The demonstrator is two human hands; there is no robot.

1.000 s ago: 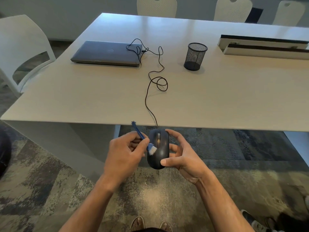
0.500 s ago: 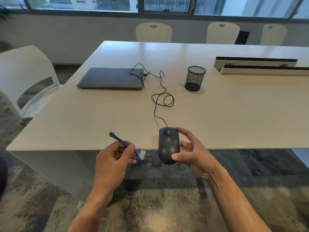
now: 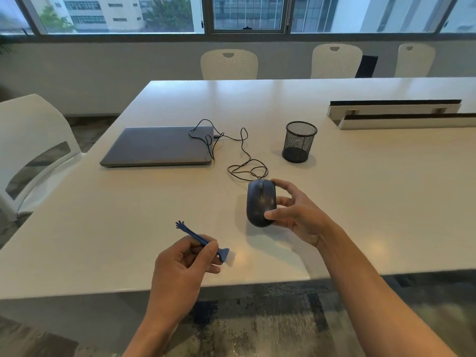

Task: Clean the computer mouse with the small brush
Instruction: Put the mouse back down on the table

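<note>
A dark wired computer mouse is over the white table, near its front edge. My right hand grips it from the right side, thumb at its rear and fingers at its front. The mouse's black cable loops back across the table to the laptop. My left hand pinches a small blue brush by its thin handle. The white bristles point right, about a hand's width left of and nearer than the mouse, apart from it.
A closed grey laptop lies at the table's far left. A black mesh pen cup stands behind the mouse to the right. Two long white trays sit far right. White chairs stand at the left and behind.
Both hands moved up and forward from below the table edge to over the tabletop. The brush came off the mouse and moved away to the left. The view tilted upward.
</note>
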